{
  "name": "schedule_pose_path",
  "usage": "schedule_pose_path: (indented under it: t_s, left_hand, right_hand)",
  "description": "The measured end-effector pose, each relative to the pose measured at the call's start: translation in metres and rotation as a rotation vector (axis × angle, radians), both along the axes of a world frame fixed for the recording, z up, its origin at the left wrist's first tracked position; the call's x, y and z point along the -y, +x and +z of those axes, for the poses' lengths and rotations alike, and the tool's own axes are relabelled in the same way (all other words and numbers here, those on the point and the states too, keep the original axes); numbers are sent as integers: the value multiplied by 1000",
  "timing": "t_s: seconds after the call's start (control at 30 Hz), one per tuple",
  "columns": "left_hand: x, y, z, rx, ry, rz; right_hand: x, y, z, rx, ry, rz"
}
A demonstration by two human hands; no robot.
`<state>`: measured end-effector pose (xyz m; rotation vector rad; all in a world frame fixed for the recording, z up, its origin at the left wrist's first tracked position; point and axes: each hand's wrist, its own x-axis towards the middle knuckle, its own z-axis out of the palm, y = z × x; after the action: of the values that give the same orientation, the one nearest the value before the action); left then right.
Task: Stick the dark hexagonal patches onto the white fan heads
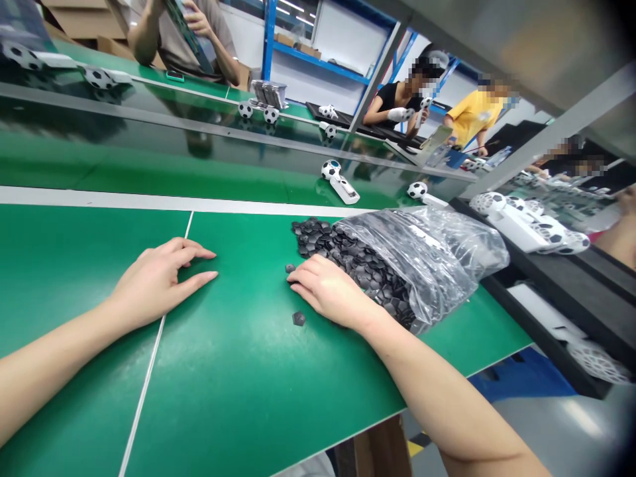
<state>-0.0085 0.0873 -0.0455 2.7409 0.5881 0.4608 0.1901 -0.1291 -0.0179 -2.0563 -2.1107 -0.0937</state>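
Note:
My left hand (161, 278) rests on the green table (223, 377), thumb and fingers apart and nothing between them. At the near left edge of a pile of small black pentagon pieces (377, 271), my right hand (328, 288) lies low with its fingers curled down; its fingertips are beside a black piece, and whether they grip one cannot be made out. Another loose black pentagon (299, 318) lies flat just in front of that hand. The pile spills from a clear plastic bag (432, 245) on the right.
Behind the table runs a green conveyor (238, 169) carrying white items with football-patterned ends (340, 182). Black trays (551, 278) with similar white parts stand at the right. A person (186, 33) is across the conveyor; other people sit farther right.

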Motion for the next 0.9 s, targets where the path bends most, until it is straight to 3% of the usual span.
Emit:
schedule_pose_path:
  t_s: [0.1,0.3,0.6,0.77,0.9]
  left_hand:
    - [0,0,-1,5,4,3]
    - [1,0,1,4,0,-6]
    - [1,0,3,-18,7,-25]
    - [2,-1,3,-20,2,-21]
    - [1,-1,2,-17,1,-25]
  right_hand:
    - [-1,2,-2,-11,17,-36]
    - [-2,2,-1,-235,122,-6]
    - [-3,-3,-7,-189,66,-20]
    - [-3,-4,-6,-222,133,12]
    - [-3,-5,-7,-178,43,0]
